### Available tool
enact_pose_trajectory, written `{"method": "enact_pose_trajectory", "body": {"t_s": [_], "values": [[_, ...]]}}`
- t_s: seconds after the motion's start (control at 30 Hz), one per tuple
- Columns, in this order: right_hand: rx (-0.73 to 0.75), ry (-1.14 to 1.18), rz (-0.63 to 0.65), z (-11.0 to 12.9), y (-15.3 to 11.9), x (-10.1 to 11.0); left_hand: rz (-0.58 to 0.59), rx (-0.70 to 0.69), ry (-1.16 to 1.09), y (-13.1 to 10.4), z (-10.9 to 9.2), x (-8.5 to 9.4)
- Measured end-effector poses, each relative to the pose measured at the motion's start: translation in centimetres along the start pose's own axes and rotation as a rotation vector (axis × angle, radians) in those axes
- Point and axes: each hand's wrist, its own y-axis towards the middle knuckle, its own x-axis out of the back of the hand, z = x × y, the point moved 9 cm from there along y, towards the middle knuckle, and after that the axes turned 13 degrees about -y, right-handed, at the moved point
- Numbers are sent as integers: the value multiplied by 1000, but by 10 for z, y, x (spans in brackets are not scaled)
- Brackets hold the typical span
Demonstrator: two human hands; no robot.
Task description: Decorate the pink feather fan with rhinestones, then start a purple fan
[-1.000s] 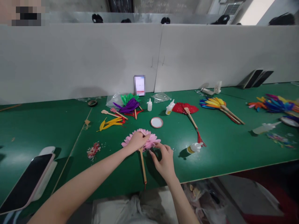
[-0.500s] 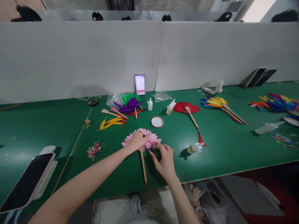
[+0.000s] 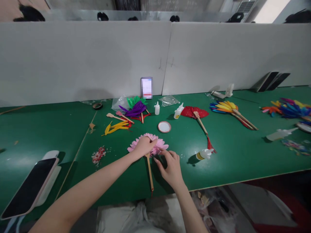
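Looking down at a pink fan (image 3: 160,144)

From far off, I see through the head camera. The pink fan lies on the green table (image 3: 60,123), right in front of the person. Its petals are on the far side, and its wooden handle (image 3: 150,171) points back at the body. I think it lies this way so both hands can get to the petals.

The left hand (image 3: 143,146) lies across the middle of the petals. I guess it is there to stop the fan from sliding. Its fingertips are partly hidden, so I cannot tell if it grips or just presses. The right hand (image 3: 172,166) is open, with thumb and first finger apart, at the lower right edge of the petals. To me, that spot looks good for reaching the rim.

Just past the fan is a small round dish (image 3: 164,127) with a red rim. To the right is a squeeze bottle (image 3: 204,154), maybe kept near for easy grabbing. I cannot tell if it stands or lies down. Farther out, yellow feathers (image 3: 115,127) are on the left and a red fan (image 3: 195,112) is on the right. At the back, a phone (image 3: 147,88) leans on the white wall (image 3: 85,61), perhaps so the person can see it.
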Motion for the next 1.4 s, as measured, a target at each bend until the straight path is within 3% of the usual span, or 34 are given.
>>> {"method": "enact_pose_trajectory", "body": {"t_s": [1.4], "values": [[-2, -19, -66, -2, -1, 4, -22, -30, 25, 1, -3, 5]]}}
